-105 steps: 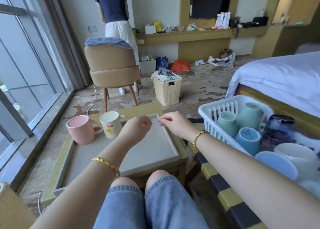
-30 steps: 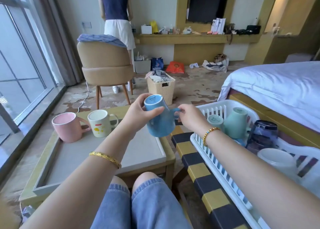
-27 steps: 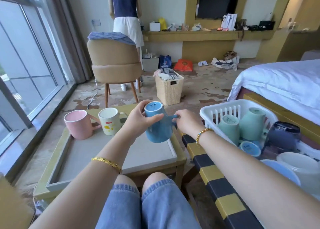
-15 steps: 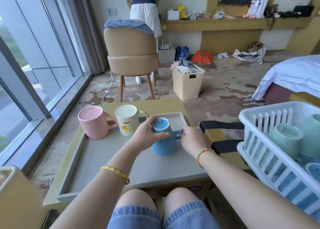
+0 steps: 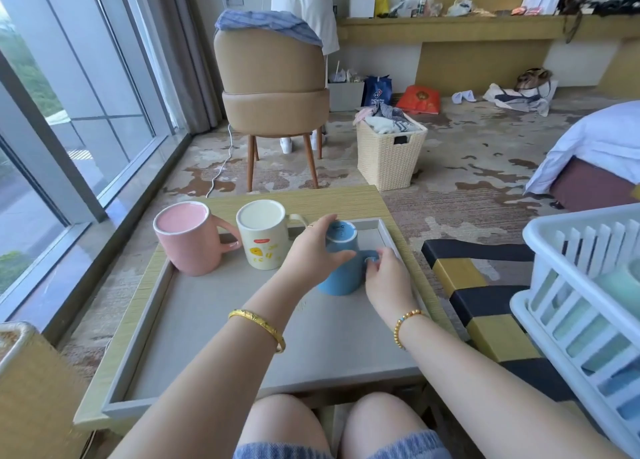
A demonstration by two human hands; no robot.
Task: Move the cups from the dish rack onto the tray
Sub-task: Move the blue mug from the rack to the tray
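Three cups sit upside down along the far side of the grey tray (image 5: 214,323): pink cup (image 5: 188,238) at the left, cream cup (image 5: 263,238) w/ yellow print just beside it in the middle, blue cup (image 5: 341,268) at the right near the tray's far right corner. Left hand (image 5: 313,250) is curled round the blue cup's body from the left, thumb across the front, fingers behind near the top. Right hand (image 5: 389,280) pinches the cup's handle, which points right. Blue cup looks down on the tray floor, though its bottom edge is partly hidden by the hands, so can't tell for sure it rests fully. Tray lies on a low wood-grain table (image 5: 298,198). White dish rack (image 5: 575,285) is at the right edge, well apart from the tray, on a black & yellow bench (image 5: 471,275); pale green & blue shapes show through its slats
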